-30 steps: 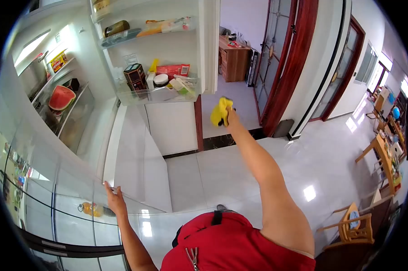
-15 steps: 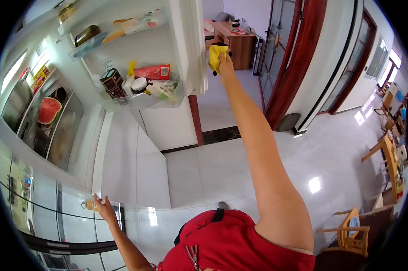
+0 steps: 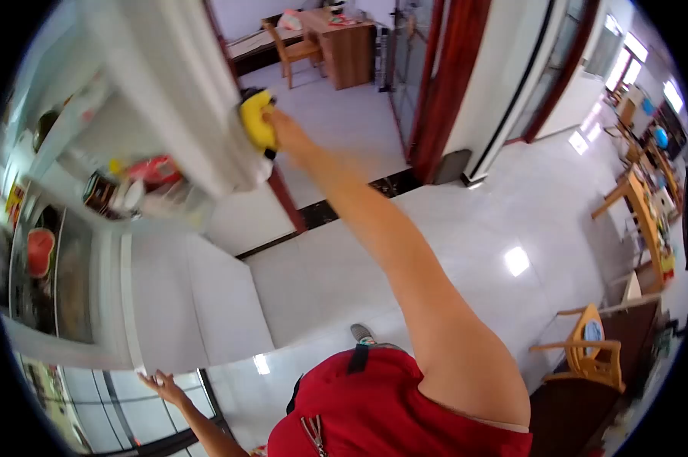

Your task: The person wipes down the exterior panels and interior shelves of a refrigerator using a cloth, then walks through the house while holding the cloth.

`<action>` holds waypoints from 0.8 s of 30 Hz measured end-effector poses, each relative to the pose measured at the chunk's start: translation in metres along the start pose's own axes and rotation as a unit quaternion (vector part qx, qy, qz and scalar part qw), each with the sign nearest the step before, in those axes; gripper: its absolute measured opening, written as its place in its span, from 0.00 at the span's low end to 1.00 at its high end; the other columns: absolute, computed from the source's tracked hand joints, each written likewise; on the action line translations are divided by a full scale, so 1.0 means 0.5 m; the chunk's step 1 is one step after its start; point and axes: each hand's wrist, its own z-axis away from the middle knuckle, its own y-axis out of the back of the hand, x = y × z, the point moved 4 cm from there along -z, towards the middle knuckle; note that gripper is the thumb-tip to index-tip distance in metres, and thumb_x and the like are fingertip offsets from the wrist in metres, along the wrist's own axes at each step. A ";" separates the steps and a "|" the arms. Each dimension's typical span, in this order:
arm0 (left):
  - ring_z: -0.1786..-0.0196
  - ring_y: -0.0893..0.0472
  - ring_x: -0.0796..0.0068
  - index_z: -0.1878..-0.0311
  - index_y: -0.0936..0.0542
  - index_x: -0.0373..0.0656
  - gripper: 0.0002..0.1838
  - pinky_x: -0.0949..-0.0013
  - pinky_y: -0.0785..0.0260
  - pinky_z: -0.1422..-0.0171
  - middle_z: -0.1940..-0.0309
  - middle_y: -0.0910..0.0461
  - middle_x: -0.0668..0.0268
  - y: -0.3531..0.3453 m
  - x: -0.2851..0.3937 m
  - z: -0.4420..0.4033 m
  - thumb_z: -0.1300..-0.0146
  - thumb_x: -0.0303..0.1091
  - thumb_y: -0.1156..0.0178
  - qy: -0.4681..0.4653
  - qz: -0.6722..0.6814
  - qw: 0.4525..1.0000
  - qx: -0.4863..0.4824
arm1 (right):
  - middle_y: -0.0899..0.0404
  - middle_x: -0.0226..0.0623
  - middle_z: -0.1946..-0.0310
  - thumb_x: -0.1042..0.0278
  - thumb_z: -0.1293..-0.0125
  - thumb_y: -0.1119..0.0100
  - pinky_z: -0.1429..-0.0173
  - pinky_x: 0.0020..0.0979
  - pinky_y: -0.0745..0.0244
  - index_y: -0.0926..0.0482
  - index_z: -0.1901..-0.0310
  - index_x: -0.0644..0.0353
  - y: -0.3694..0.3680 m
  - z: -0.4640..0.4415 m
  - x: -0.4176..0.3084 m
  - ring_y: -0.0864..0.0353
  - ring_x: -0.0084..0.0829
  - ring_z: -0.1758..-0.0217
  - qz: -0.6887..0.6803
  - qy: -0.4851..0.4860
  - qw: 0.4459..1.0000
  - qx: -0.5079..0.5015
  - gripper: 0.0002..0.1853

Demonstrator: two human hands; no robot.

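Note:
My right hand (image 3: 283, 129) reaches far forward, closed round a yellow cloth (image 3: 257, 120) with dark edging. The cloth lies against the outer edge of the open white fridge door (image 3: 199, 99). Low on the left, my left hand (image 3: 166, 390) has its fingers spread, close to the lower edge of a white fridge panel (image 3: 165, 305); whether a fingertip touches it I cannot tell. The door shelves hold a red packet (image 3: 155, 169), a white-lidded jar (image 3: 133, 196) and a dark box (image 3: 100, 189), all blurred. A cut watermelon (image 3: 41, 251) sits inside the fridge.
Beyond a doorway with a dark red frame (image 3: 454, 76) stand a wooden desk (image 3: 344, 57) and a chair (image 3: 298, 52). Pale shiny tiles (image 3: 451, 228) cover the floor. On the right are a wooden armchair (image 3: 588, 346) and a cluttered table (image 3: 649, 221).
My view has turned and the fridge door has shifted left in it. My right hand with the cloth appears further left and lower, now against the door's edge. My left hand appears lower.

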 end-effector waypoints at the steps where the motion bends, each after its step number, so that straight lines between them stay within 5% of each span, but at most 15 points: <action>1: 0.41 0.24 0.57 0.23 0.49 0.55 0.36 0.61 0.21 0.50 0.34 0.34 0.47 -0.008 0.007 0.025 0.28 0.44 0.45 0.002 0.065 0.998 0.015 | 0.20 0.30 0.55 0.52 0.29 0.51 0.49 0.28 0.29 0.24 0.44 0.57 -0.004 0.030 0.014 0.23 0.24 0.54 0.016 -0.029 0.999 -0.011 0.20; 2: 0.42 0.24 0.57 0.22 0.50 0.54 0.38 0.60 0.22 0.48 0.33 0.34 0.47 -0.009 -0.047 0.032 0.29 0.45 0.43 -0.075 0.025 0.997 0.025 | 0.23 0.31 0.60 0.53 0.29 0.54 0.53 0.31 0.30 0.24 0.50 0.53 -0.016 0.056 0.043 0.27 0.27 0.58 0.000 -0.004 1.000 -0.011 0.17; 4: 0.40 0.26 0.55 0.23 0.50 0.49 0.40 0.61 0.24 0.45 0.33 0.37 0.49 -0.060 -0.082 0.090 0.34 0.38 0.40 -0.033 0.023 0.998 0.046 | 0.24 0.28 0.60 0.52 0.29 0.55 0.57 0.30 0.32 0.24 0.49 0.52 -0.049 0.158 0.043 0.30 0.24 0.60 0.030 -0.012 0.998 -0.048 0.17; 7: 0.57 0.19 0.53 0.23 0.53 0.56 0.43 0.58 0.23 0.61 0.36 0.33 0.53 -0.155 -0.281 0.189 0.35 0.37 0.39 0.263 0.110 0.955 -0.082 | 0.25 0.25 0.61 0.50 0.30 0.53 0.62 0.28 0.34 0.23 0.51 0.53 -0.094 0.308 0.102 0.30 0.22 0.62 0.052 -0.133 0.978 -0.150 0.18; 10: 0.65 0.18 0.58 0.22 0.54 0.55 0.42 0.61 0.27 0.67 0.38 0.28 0.54 -0.253 -0.290 0.332 0.33 0.37 0.42 0.383 0.057 0.890 -0.239 | 0.25 0.28 0.69 0.48 0.29 0.53 0.66 0.29 0.32 0.22 0.61 0.55 -0.117 0.441 0.222 0.29 0.23 0.66 0.136 -0.165 0.955 -0.204 0.18; 11: 0.66 0.18 0.60 0.22 0.54 0.56 0.41 0.61 0.27 0.68 0.39 0.27 0.54 -0.275 -0.290 0.362 0.32 0.36 0.43 0.398 0.052 0.873 -0.277 | 0.25 0.28 0.71 0.48 0.30 0.52 0.64 0.29 0.30 0.23 0.65 0.56 -0.109 0.468 0.341 0.27 0.23 0.66 0.164 -0.151 0.952 -0.212 0.19; 13: 0.67 0.18 0.65 0.28 0.42 0.46 0.30 0.67 0.28 0.70 0.44 0.24 0.57 -0.319 -0.270 0.411 0.31 0.33 0.45 0.357 0.036 0.866 -0.348 | 0.20 0.38 0.63 0.49 0.31 0.50 0.51 0.32 0.28 0.20 0.55 0.61 -0.036 0.631 0.410 0.23 0.29 0.57 0.266 -0.213 0.910 -0.237 0.21; 14: 0.68 0.18 0.66 0.31 0.38 0.43 0.26 0.68 0.28 0.70 0.47 0.23 0.57 -0.342 -0.268 0.406 0.31 0.33 0.45 0.327 0.031 0.859 -0.393 | 0.19 0.42 0.57 0.48 0.32 0.49 0.48 0.34 0.29 0.21 0.49 0.61 0.006 0.695 0.452 0.24 0.32 0.55 0.227 -0.284 0.923 -0.127 0.24; 15: 0.68 0.17 0.67 0.35 0.33 0.40 0.23 0.70 0.28 0.71 0.50 0.22 0.58 -0.363 -0.271 0.410 0.31 0.32 0.45 0.295 0.025 0.849 -0.438 | 0.18 0.40 0.60 0.50 0.35 0.47 0.54 0.34 0.26 0.19 0.55 0.64 0.042 0.741 0.440 0.20 0.33 0.59 0.236 -0.296 0.922 -0.081 0.22; 16: 0.70 0.18 0.70 0.48 0.26 0.35 0.13 0.73 0.29 0.73 0.60 0.20 0.60 -0.368 -0.257 0.411 0.30 0.32 0.45 0.238 -0.002 0.861 -0.450 | 0.18 0.40 0.59 0.51 0.35 0.46 0.53 0.35 0.24 0.20 0.52 0.64 0.075 0.786 0.414 0.19 0.33 0.57 0.202 -0.338 0.919 -0.033 0.23; 20: 0.73 0.18 0.71 0.54 0.23 0.35 0.10 0.73 0.29 0.74 0.66 0.20 0.61 -0.379 -0.221 0.425 0.31 0.33 0.44 0.214 -0.024 0.842 -0.494 | 0.17 0.37 0.65 0.53 0.36 0.44 0.61 0.34 0.23 0.21 0.52 0.64 0.275 0.946 0.506 0.18 0.30 0.68 0.036 -0.337 0.912 0.233 0.21; 24: 0.72 0.18 0.71 0.60 0.24 0.36 0.11 0.72 0.28 0.73 0.68 0.21 0.63 -0.483 -0.194 0.496 0.30 0.35 0.44 0.205 0.000 0.797 -0.568 | 0.18 0.38 0.60 0.53 0.34 0.48 0.55 0.35 0.25 0.22 0.50 0.62 0.364 1.089 0.370 0.19 0.31 0.60 0.114 -0.340 0.862 0.359 0.21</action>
